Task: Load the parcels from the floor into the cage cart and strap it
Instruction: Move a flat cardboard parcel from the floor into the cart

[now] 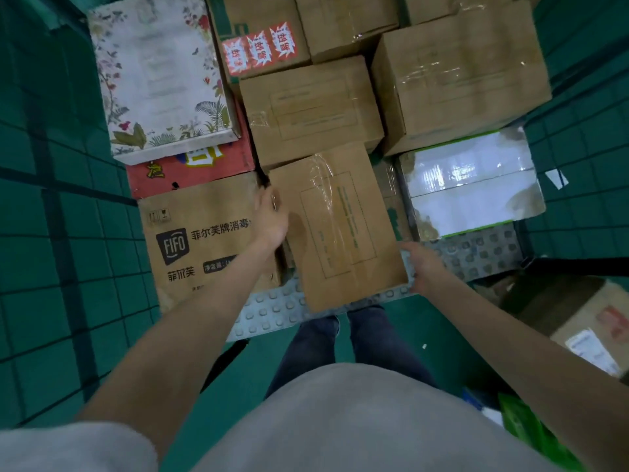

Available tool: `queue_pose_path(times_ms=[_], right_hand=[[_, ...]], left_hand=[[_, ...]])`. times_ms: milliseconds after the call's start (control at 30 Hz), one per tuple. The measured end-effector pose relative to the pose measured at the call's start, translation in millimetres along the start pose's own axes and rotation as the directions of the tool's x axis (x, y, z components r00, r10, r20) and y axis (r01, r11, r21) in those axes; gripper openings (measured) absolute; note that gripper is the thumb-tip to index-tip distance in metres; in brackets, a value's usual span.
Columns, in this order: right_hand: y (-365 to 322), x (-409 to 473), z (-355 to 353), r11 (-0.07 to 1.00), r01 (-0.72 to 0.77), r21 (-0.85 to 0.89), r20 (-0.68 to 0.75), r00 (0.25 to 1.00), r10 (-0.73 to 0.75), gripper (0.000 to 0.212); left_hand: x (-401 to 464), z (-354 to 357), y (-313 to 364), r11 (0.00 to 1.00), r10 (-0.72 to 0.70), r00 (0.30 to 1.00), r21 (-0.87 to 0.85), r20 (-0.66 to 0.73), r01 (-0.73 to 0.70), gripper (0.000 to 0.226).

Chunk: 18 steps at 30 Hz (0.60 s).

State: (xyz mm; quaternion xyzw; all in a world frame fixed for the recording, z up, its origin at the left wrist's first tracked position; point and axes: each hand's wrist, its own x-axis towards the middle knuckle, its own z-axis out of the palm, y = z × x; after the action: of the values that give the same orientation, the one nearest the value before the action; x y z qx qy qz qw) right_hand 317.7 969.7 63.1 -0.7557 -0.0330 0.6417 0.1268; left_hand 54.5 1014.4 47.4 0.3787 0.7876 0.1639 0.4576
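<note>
Head view: both hands grip a taped, rectangular cardboard parcel.

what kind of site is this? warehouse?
Probably a parcel sorting or dispatch area. Taped cardboard parcels are packed tight on a studded metal cart deck, green mesh cage walls stand either side, and both hands are setting in another brown box.
</note>
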Motion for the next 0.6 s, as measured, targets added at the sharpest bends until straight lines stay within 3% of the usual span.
queue_pose_path(times_ms=[67,133,300,367,400,500,600], right_hand=[[10,3,-1,0.976,-0.125,0.176,0.023,0.992,0.123,0.031],[17,2,0,0.941,-0.173,0.291,0.07,0.985,0.159,0.028],[14,-7,5,0.853,-0.115,0.509,-0.01,0.99,0.14,0.043],[12,-1,5,0.86,-0.077,0.505,-0.03,0.994,0.107,0.031],[11,2,2,0.87,-0.046,0.492,-0.04,0.996,0.075,0.02],[3,16,-6,0.916,0.051,0.397,-0.086,0.996,-0.018,0.015],[-10,29,-16,0.919,0.18,0.352,-0.177,0.976,-0.123,0.039]], left_hand=[[20,-6,16,0.964,0.108,0.992,0.236,0.058,-0.119,0.058],[37,-10,30,0.916,0.114,0.984,0.369,0.138,-0.158,0.06],[56,-8,33,0.93,0.023,0.976,0.355,0.215,-0.1,0.067],[50,-13,30,0.925,-0.02,0.984,0.378,0.179,-0.05,0.061],[45,-16,29,0.934,-0.038,0.985,0.357,0.167,-0.024,0.06],[31,-18,19,0.98,-0.11,0.98,0.179,0.163,0.081,0.057],[6,-15,11,0.972,-0.227,0.958,-0.019,0.175,0.233,0.05]])
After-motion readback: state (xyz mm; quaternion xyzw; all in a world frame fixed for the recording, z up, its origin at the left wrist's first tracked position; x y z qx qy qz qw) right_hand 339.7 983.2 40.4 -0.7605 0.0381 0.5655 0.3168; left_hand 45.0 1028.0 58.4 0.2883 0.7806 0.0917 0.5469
